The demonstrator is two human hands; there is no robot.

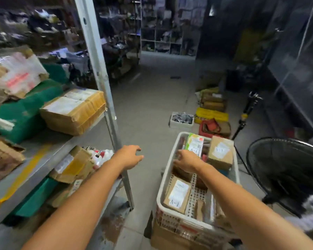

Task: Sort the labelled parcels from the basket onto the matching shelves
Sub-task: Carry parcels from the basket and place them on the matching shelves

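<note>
Standing on end at the far side of the white basket (163,184), the green-and-white carton (194,144) marked A-1 looks light, stiff and smooth, so I would take it across its narrow sides, near the middle. The right hand (187,162) reaches to its lower end with fingers (179,155) bent; whether they pinch it I cannot tell. The left hand (129,156) hovers over the floor, spread and holding nothing, just beside the post (105,98) of the grey shelf (49,150), where other parcels lie.

The left hand (131,156) and right hand (187,162) are bare, like both forearms (79,204).
</note>
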